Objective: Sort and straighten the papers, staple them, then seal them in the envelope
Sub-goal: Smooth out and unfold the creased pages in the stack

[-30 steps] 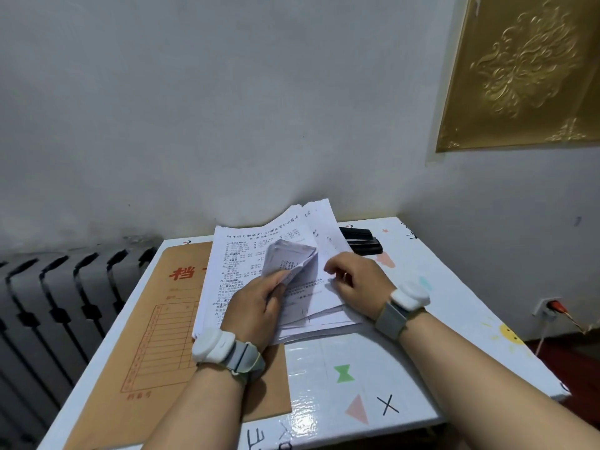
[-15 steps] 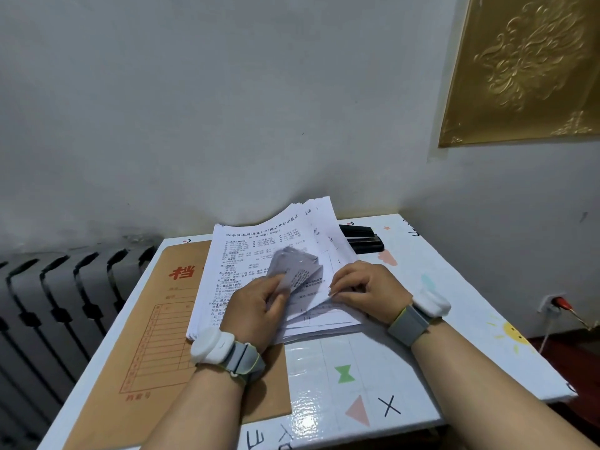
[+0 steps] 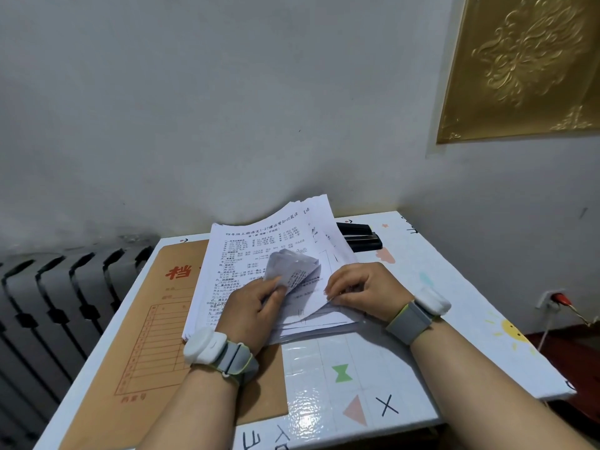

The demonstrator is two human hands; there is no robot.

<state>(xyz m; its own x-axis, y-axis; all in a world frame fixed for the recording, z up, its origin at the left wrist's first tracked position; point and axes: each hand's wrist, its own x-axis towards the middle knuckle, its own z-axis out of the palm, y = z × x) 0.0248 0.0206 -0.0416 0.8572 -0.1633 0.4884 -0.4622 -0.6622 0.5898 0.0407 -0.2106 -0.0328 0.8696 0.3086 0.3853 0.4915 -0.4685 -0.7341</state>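
The white table (image 3: 422,319) stands where it did, pushed against the wall, and the big brown envelope (image 3: 156,319) lies flat on its left side, not yet opened. The stack of papers (image 3: 259,241) sits partly on the envelope and partly on the table; it is loose and fanned at its far corner, so the straightening is not finished.

What has changed is in the hands. A second ago the right hand (image 3: 360,290) rested farther up the stack. It has now drawn back toward the near right edge, and its fingers (image 3: 329,292) are curled and seem to pinch the edge of the top sheet there. The left hand (image 3: 250,306) stays on the middle of the stack, but it has brought the crumpled sheet (image 3: 292,267) down. Where it was held up in a tight wad, it now lies lower and opens out, with the thumb and fingers (image 3: 276,284) closed on its left end.

To me this looks like the two hands pulling one creased page flat between them, so that it can join the pile. That would put the work at the sorting stage.

The black stapler (image 3: 360,237) waits untouched behind the papers, half hidden by their far corner.
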